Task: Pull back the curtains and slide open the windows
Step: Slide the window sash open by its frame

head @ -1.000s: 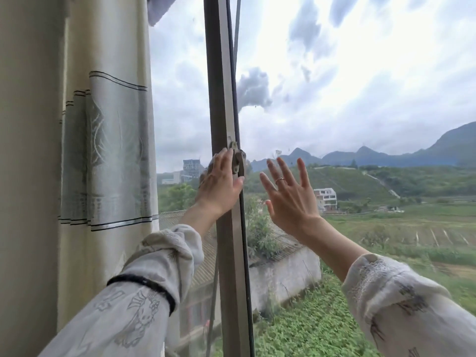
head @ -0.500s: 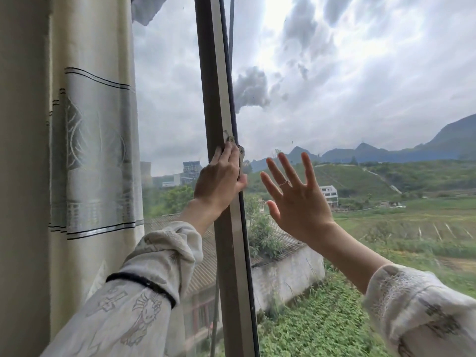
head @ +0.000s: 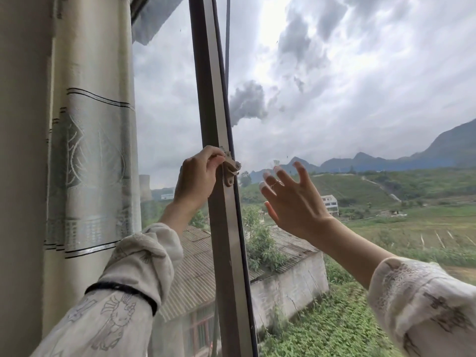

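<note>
Cream curtain (head: 90,150), patterned grey band across its middle, gathered in folds at 9 o'clock, drawn clear of the glass.

Window frame (head: 221,228): grey metal upright, running from 12 o'clock down to 6 o'clock, slightly tilted. Glass panes on both sides of it.

Latch (head: 231,169): tan metal lever, mounted on the upright near centre, projecting toward 3 o'clock.

Left hand (head: 197,180): just left of centre, fingers curled over the upright's edge, fingertips pinching the latch. Pale printed sleeve (head: 123,292) below toward 7 o'clock, with a black band (head: 121,289) round it.

Right hand (head: 293,199): just right of centre, fingers spread and straight, holding nothing, raised flat toward the right pane (head: 347,112); whether the palm touches the glass cannot be told. Ring (head: 273,184) on one finger. Matching sleeve at 4 o'clock.

Outside, through the glass: corrugated roof (head: 195,269) at 6 o'clock, green fields, white building (head: 329,202) at 3 o'clock, mountains, cloudy sky.
</note>
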Motion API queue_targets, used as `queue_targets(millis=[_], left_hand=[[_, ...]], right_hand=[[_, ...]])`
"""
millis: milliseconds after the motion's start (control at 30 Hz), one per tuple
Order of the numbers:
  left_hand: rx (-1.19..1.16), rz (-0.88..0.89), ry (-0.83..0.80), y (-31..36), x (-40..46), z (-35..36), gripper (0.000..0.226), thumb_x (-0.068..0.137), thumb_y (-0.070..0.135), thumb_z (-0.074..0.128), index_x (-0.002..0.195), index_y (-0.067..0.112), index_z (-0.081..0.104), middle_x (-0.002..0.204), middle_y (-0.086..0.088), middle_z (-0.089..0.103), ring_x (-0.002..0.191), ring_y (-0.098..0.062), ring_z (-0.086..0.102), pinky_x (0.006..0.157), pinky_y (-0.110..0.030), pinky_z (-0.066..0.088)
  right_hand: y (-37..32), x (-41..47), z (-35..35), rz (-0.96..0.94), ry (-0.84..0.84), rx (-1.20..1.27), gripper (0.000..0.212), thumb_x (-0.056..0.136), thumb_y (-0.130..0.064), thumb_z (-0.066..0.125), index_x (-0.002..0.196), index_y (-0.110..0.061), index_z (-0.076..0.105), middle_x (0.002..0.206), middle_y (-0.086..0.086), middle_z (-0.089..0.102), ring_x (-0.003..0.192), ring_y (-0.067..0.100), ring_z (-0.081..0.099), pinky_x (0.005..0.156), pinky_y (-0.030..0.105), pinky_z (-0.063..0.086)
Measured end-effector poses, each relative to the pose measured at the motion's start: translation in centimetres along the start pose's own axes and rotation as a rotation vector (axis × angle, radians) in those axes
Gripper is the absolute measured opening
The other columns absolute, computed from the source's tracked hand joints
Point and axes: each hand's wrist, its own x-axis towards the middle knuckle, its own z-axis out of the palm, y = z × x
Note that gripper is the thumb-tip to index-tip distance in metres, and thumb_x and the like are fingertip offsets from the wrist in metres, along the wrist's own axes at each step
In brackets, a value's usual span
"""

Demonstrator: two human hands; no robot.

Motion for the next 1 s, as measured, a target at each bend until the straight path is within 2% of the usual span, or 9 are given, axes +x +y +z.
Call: queue_targets(millis=[67, 167, 233, 433, 633, 700, 800, 900, 1000], left_hand=[[-0.116, -0.123, 0.026, 0.4, 0.8, 0.7, 0.014, 0.089, 0.015, 0.055, 0.097, 0.010, 0.065, 0.102, -0.013, 0.066, 0.095, -0.026, 0.060, 0.081, -0.025, 0.043], [-0.173, -0.229, 0.066, 0.7, 1.8, 1.6, 0.017, 0.090, 0.017, 0.053, 0.099, 0.013, 0.066, 0.107, -0.015, 0.059, 0.104, -0.028, 0.054, 0.092, -0.029, 0.040], [-0.160, -0.261, 0.083, 0.8, 2.3, 2.3, 0.019, 0.090, 0.021, 0.052, 0.101, 0.017, 0.067, 0.109, -0.016, 0.056, 0.108, -0.030, 0.050, 0.098, -0.039, 0.039], [-0.091, -0.313, 0.115, 1.3, 4.2, 3.5, 0.024, 0.088, 0.025, 0.056, 0.103, 0.013, 0.069, 0.108, -0.017, 0.061, 0.105, -0.032, 0.049, 0.094, -0.044, 0.043], [0.026, -0.091, 0.075, 0.9, 1.1, 3.8, 0.030, 0.092, 0.017, 0.046, 0.119, 0.014, 0.059, 0.116, -0.009, 0.053, 0.112, -0.026, 0.040, 0.094, -0.035, 0.040], [0.065, -0.042, 0.016, 0.7, 0.0, 4.1, 0.035, 0.092, 0.014, 0.042, 0.127, 0.012, 0.051, 0.131, -0.009, 0.048, 0.124, -0.026, 0.036, 0.101, -0.040, 0.038], [0.015, -0.043, -0.116, 0.7, -2.5, 4.5, 0.044, 0.093, 0.014, 0.040, 0.137, 0.014, 0.036, 0.151, -0.008, 0.024, 0.140, -0.025, 0.016, 0.115, -0.042, 0.021], [0.023, -0.104, -0.303, 1.7, -6.2, 5.0, 0.049, 0.095, 0.027, 0.037, 0.142, 0.023, 0.023, 0.156, -0.005, -0.004, 0.143, -0.020, -0.006, 0.115, -0.041, 0.007], [0.067, -0.158, -0.491, 4.4, -10.2, 5.8, 0.053, 0.095, 0.030, 0.036, 0.143, 0.029, 0.014, 0.156, -0.003, -0.010, 0.141, -0.019, -0.014, 0.116, -0.046, -0.001]], right_hand=[[1.1, 0.6, -0.1, 0.018, 0.016, -0.007, 0.049, 0.079, -0.050, 0.061, 0.119, -0.022, 0.061, 0.130, 0.004, 0.061, 0.120, 0.021, 0.056, 0.106, 0.057, 0.033], [1.3, 0.9, 0.5, 0.004, -0.057, 0.000, 0.060, 0.094, -0.052, 0.032, 0.145, -0.021, 0.029, 0.158, 0.010, 0.016, 0.146, 0.029, 0.012, 0.108, 0.064, -0.009], [1.2, 0.9, 0.8, 0.001, -0.072, -0.013, 0.062, 0.095, -0.052, 0.022, 0.148, -0.021, 0.015, 0.160, 0.008, 0.001, 0.147, 0.030, -0.002, 0.105, 0.063, -0.019], [1.3, 0.9, 1.6, -0.015, -0.046, -0.027, 0.063, 0.095, -0.053, 0.016, 0.149, -0.021, 0.008, 0.160, 0.009, -0.003, 0.146, 0.031, -0.005, 0.105, 0.063, -0.021], [1.3, 0.8, 1.2, -0.024, -0.063, -0.023, 0.063, 0.096, -0.051, 0.015, 0.149, -0.019, 0.006, 0.160, 0.010, -0.003, 0.146, 0.032, -0.005, 0.105, 0.063, -0.019], [1.4, 0.8, 1.1, -0.004, -0.065, -0.003, 0.062, 0.097, -0.050, 0.017, 0.149, -0.019, 0.006, 0.160, 0.009, -0.003, 0.146, 0.030, -0.005, 0.106, 0.061, -0.018], [0.9, -1.0, 0.9, 0.018, -0.092, 0.055, 0.060, 0.098, -0.047, 0.021, 0.149, -0.020, 0.008, 0.159, 0.008, -0.003, 0.147, 0.028, -0.006, 0.108, 0.057, -0.018], [0.9, -4.8, 0.7, -0.011, -0.140, 0.087, 0.060, 0.097, -0.046, 0.025, 0.149, -0.021, 0.009, 0.159, 0.006, -0.004, 0.146, 0.027, -0.006, 0.108, 0.057, -0.017], [1.6, -9.8, -0.1, -0.053, -0.193, 0.095, 0.058, 0.096, -0.045, 0.033, 0.148, -0.022, 0.019, 0.158, 0.006, 0.006, 0.146, 0.027, 0.004, 0.111, 0.056, -0.011]])
